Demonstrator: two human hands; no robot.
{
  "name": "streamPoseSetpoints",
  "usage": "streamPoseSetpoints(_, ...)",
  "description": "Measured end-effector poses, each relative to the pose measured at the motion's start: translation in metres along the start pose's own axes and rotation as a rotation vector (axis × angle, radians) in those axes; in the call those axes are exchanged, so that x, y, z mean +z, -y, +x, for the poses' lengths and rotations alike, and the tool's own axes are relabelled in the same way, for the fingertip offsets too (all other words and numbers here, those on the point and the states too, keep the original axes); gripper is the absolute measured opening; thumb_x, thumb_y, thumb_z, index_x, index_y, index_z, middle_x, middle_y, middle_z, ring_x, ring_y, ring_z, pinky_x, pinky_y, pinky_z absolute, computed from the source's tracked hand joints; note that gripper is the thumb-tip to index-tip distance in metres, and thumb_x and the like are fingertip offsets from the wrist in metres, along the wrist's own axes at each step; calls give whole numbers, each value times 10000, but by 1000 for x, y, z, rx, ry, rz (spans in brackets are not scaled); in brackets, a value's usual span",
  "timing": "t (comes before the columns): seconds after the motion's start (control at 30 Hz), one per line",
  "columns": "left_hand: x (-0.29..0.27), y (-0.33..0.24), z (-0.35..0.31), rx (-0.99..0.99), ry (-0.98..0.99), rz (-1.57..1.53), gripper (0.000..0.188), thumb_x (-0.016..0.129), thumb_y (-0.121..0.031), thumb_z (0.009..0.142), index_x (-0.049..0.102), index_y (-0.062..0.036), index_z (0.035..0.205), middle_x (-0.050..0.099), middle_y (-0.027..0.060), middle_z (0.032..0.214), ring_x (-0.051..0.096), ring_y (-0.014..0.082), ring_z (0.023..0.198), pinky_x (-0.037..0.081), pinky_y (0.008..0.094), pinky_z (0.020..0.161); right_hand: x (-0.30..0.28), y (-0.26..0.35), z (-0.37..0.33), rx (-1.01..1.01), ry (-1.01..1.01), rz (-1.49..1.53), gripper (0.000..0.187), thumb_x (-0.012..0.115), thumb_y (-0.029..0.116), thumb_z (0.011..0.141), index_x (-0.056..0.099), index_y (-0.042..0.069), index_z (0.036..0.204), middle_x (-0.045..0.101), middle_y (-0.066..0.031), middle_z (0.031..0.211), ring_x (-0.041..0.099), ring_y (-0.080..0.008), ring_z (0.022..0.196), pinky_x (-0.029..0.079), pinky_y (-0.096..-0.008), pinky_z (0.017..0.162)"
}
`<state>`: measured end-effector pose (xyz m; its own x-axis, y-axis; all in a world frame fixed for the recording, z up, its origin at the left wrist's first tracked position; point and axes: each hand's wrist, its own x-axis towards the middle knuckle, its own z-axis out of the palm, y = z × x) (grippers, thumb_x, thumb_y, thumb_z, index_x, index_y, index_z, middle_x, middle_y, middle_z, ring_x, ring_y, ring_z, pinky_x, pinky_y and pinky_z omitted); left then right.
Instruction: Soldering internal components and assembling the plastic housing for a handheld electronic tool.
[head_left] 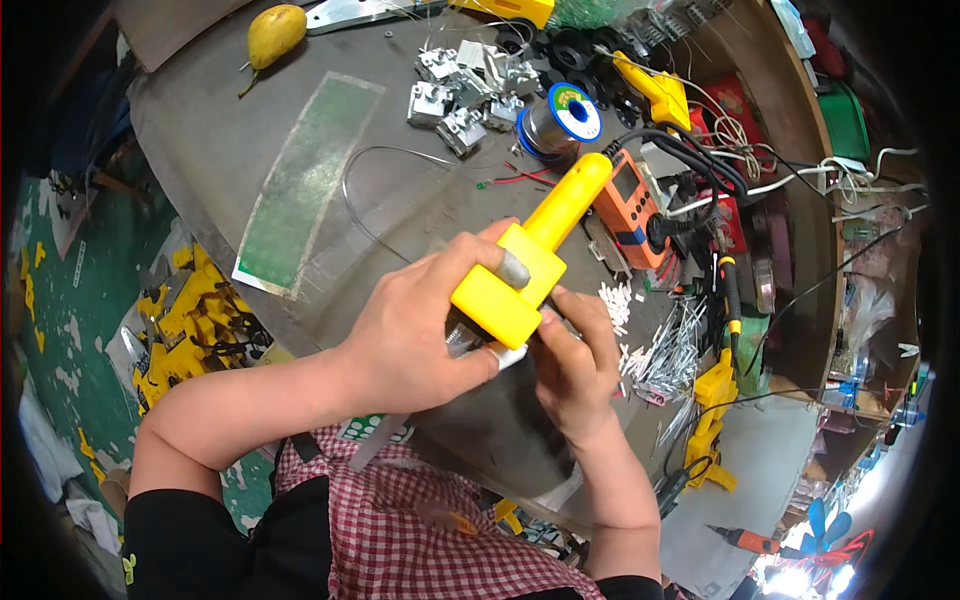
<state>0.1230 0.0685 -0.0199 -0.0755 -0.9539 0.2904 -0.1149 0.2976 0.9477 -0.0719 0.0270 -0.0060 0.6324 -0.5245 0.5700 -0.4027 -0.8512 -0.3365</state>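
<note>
A yellow plastic housing point(510, 290), with a boxy head and a long rounded handle, is held tilted over the workbench. My left hand point(405, 325) is closed around the boxy head, with a grey wrapping on one fingertip and white on the thumb. Against the housing's lower right edge press the curled fingers of my right hand point(578, 370). The underside of the housing and whatever lies between my fingers there are mostly hidden. A thin wire point(347, 185) loops across the bench and ends out of sight behind my left hand.
Beyond my hands are a solder wire spool point(545, 130), small metal parts point(460, 105) and an orange device with a screen point(630, 205). Metal pins point(670, 345) and a screwdriver point(731, 300) lie right. A green strip point(310, 180) lies left; yellow parts point(195, 335) are heaped below it.
</note>
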Motion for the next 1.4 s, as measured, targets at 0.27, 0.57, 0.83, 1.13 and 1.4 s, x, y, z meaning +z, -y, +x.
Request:
streamPoseSetpoints(0.27, 1, 0, 2, 2, 12, 1, 511, 683, -27, 692, 396, -99, 1109, 397, 242, 1383, 481, 330, 1223, 393, 355, 975, -4, 15, -7, 526, -81, 389, 408, 746, 32, 725, 559, 40, 1088, 576, -129, 1036, 596, -234, 847, 490, -316, 698)
streamPoseSetpoints(0.57, 1, -2, -1, -80, 26, -36, 513, 699, -38, 710, 394, -100, 1119, 373, 245, 1393, 438, 321, 1258, 373, 362, 994, -10, 10, -25, 409, -84, 157, 381, 707, -20, 761, 485, -7, 1070, 577, -180, 1058, 597, -245, 963, 486, -317, 833)
streamPoseSetpoints(0.83, 4, -2, 1, -11, 20, -13, 518, 727, -68, 727, 404, -119, 1129, 373, 238, 1394, 496, 336, 1198, 412, 355, 954, -4, 7, -27, 757, -144, 974, 411, 675, -13, 807, 410, 12, 1120, 486, -146, 1214, 522, -208, 1110, 429, -344, 968)
streamPoseSetpoints(1.13, 6, -3, 1, 10, 10, -15, 511, 722, -57, 721, 417, -132, 1123, 365, 232, 1398, 495, 344, 1192, 418, 358, 943, -8, 11, -24, 827, -151, 934, 414, 680, -31, 795, 422, 5, 1116, 497, -127, 1172, 532, -204, 1092, 434, -339, 968)
streamPoseSetpoints(1.4, 6, -2, 1, 38, -6, 12, 515, 711, -30, 698, 416, -124, 1110, 386, 210, 1376, 485, 370, 1185, 414, 383, 950, -4, 5, -25, 669, -98, 772, 401, 685, -52, 773, 436, 30, 1076, 498, -145, 1164, 509, -213, 1101, 412, -344, 968)
